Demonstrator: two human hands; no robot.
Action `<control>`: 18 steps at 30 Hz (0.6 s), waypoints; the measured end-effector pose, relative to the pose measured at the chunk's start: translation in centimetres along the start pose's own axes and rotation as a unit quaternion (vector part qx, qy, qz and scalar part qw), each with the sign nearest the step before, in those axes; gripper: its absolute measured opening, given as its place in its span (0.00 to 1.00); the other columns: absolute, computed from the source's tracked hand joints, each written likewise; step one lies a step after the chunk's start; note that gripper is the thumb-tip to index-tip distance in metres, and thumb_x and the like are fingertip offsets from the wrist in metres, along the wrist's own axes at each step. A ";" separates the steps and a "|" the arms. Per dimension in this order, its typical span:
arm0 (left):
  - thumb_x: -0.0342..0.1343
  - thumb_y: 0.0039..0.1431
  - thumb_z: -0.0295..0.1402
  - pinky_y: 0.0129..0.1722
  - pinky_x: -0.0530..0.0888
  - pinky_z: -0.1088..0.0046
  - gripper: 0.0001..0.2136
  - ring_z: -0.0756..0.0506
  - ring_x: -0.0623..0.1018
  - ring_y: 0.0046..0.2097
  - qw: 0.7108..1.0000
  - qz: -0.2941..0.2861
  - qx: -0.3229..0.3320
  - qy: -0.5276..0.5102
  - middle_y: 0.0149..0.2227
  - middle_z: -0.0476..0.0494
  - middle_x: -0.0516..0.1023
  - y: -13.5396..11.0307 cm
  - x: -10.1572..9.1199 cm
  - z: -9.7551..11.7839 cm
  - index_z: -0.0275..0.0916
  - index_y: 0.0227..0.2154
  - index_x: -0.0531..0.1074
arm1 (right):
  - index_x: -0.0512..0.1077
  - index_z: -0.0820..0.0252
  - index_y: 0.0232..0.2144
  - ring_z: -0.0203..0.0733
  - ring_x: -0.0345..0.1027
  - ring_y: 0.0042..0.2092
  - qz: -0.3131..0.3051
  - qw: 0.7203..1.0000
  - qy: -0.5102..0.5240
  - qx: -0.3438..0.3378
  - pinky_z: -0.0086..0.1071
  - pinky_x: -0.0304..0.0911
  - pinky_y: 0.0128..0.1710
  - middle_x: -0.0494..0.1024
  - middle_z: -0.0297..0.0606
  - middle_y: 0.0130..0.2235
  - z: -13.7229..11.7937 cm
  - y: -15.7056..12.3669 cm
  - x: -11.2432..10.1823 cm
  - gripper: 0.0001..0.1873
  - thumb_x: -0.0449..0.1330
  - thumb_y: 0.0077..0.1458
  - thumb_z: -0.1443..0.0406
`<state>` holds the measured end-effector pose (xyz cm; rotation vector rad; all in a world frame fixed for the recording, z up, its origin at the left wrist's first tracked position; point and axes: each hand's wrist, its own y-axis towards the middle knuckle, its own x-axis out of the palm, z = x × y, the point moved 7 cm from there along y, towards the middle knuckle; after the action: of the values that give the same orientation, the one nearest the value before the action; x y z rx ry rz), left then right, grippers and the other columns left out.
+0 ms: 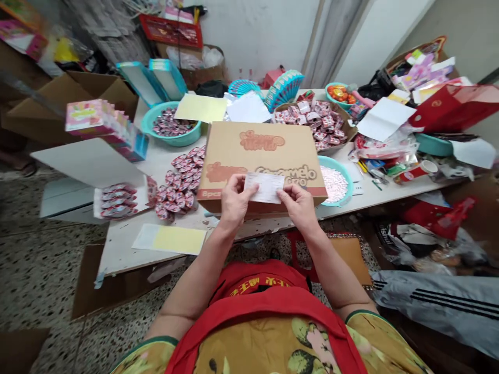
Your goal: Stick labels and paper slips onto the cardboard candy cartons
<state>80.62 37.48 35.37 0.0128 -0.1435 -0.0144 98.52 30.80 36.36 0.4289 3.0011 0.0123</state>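
Between my two hands is a small white printed label (265, 188), its text too fine to read. My left hand (235, 201) pinches its left edge, and my right hand (299, 205) pinches its right edge. Directly behind and beneath the label stands a cardboard box (228, 143) with red and grey print, its front face toward me. The label lies over the box's near edge; whether it touches the cardboard I cannot tell.
Left of the box are piled small wrapped packs (179, 189), an open white box (97, 161) and yellow label sheets (179, 239). A turquoise basin (171, 139) stands behind. To the right sits a basin of pale pellets (348, 179); clutter (390, 150) covers the table's right end.
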 end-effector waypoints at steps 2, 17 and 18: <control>0.69 0.44 0.39 0.31 0.71 0.78 0.16 0.51 0.73 0.31 0.999 -0.020 -0.032 0.019 0.30 0.49 0.76 -1.9 1.5 -0.8 0.37 0.32 0.72 | 0.72 0.57 0.31 0.37 0.66 0.31 -0.007 1.000 -0.010 0.028 0.30 0.62 0.33 0.74 0.32 0.28 0.9 -1.0 -2.4 0.14 0.64 0.54 0.53; 0.57 0.60 0.38 0.34 0.61 0.71 0.13 0.48 0.66 0.32 0.909 -0.078 0.069 0.403 0.27 0.49 0.65 3.9 15.6 -1.0 0.39 0.22 0.67 | 0.68 0.57 0.24 0.36 0.60 0.30 0.002 1.000 -0.009 0.003 0.31 0.57 0.32 0.68 0.31 0.26 5.1 8.3 -15.2 0.14 0.61 0.52 0.54; 0.56 0.60 0.38 0.34 0.60 0.71 0.13 0.48 0.66 0.33 0.903 -0.082 0.064 0.418 0.28 0.49 0.65 4.6 16.0 -1.3 0.39 0.22 0.66 | 0.67 0.57 0.23 0.36 0.58 0.29 0.001 1.000 -0.001 0.009 0.31 0.55 0.31 0.67 0.30 0.25 5.6 9.0 -15.2 0.14 0.61 0.51 0.54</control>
<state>96.70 41.83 36.43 0.1602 0.7210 -0.1650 116.18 35.15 32.61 0.4327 3.0017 -0.0151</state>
